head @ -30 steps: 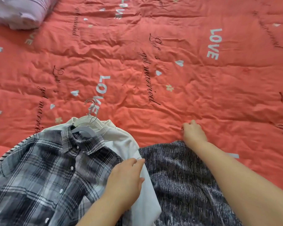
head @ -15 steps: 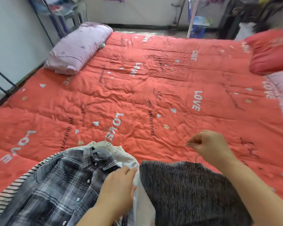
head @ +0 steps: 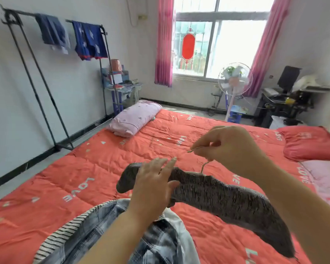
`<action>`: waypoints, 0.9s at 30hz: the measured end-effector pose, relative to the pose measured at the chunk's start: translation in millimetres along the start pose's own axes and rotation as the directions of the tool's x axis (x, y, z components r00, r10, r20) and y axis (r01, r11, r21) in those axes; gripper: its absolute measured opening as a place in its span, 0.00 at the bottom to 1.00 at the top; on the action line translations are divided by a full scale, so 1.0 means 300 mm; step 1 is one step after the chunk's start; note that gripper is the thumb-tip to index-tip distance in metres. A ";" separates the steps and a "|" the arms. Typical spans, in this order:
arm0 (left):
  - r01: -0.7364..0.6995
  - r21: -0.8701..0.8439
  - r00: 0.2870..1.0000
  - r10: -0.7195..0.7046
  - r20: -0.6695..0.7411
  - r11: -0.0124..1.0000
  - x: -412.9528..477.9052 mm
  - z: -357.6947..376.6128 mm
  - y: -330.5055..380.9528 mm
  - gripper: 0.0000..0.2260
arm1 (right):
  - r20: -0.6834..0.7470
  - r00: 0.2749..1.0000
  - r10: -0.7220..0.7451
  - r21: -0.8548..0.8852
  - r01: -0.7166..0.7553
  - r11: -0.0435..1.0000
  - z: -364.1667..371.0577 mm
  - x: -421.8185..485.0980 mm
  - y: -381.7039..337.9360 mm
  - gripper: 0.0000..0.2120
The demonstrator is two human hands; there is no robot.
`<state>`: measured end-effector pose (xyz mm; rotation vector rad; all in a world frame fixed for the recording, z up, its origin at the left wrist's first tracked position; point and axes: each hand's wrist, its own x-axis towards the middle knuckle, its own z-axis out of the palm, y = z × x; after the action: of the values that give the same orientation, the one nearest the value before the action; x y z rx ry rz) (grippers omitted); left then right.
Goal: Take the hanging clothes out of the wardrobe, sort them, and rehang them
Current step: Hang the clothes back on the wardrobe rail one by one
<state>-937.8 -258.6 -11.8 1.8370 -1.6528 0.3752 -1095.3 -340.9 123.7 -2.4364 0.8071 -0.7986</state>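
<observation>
- The right hand [head: 231, 149] is pinching the hook of a wire hanger [head: 203, 166], fingers curled round it, holding it above the bed [head: 84, 168].
- The grey knit garment [head: 227, 197] is hanging from that hanger, lifted clear of the bed.
- The left hand [head: 152, 185] is lying against the garment's shoulder, fingers straight, gripping nothing.
- A plaid shirt [head: 160, 242] and a striped garment [head: 65, 233] are lying on the bed's near edge.
- A clothes rack [head: 36, 77] is standing by the left wall, carrying blue clothes [head: 90, 40].
</observation>
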 end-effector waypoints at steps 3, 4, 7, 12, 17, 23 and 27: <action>0.012 0.078 0.991 -0.002 -0.134 0.997 -0.113 -0.223 -0.055 0.25 | 0.021 0.993 -0.114 0.101 0.112 0.989 0.025 -0.037 -0.275 0.06; 0.029 0.106 0.984 -0.010 -0.179 0.994 -0.160 -0.304 -0.083 0.25 | 0.024 0.988 -0.150 0.148 0.145 0.978 0.041 -0.045 -0.358 0.06; 0.088 0.198 0.961 -0.031 -0.277 0.976 -0.314 -0.565 -0.167 0.22 | 0.021 0.975 -0.221 0.340 0.201 0.918 0.126 -0.060 -0.587 0.10; 0.247 0.323 0.926 -0.124 -0.356 0.914 -0.598 -0.989 -0.283 0.17 | -0.076 0.937 -0.341 0.447 0.338 0.828 0.361 -0.090 -0.944 0.09; 0.515 0.357 0.824 -0.336 -0.456 0.780 -0.919 -1.359 -0.368 0.19 | 0.076 0.871 -0.485 0.432 0.410 0.803 0.682 -0.222 -1.213 0.30; 0.731 0.298 0.613 -0.398 -0.683 0.614 -1.262 -1.695 -0.450 0.21 | 0.076 0.483 -0.872 0.117 0.864 0.489 1.038 -0.389 -1.480 0.34; 0.850 0.271 0.473 -0.427 -0.771 0.452 -1.450 -1.852 -0.497 0.20 | -0.034 0.269 -0.962 0.129 0.956 0.263 1.239 -0.396 -1.740 0.33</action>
<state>-759.1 428.9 113.0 2.3258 -0.1808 1.1183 -733.2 200.5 102.6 -2.6293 -0.9792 -1.0901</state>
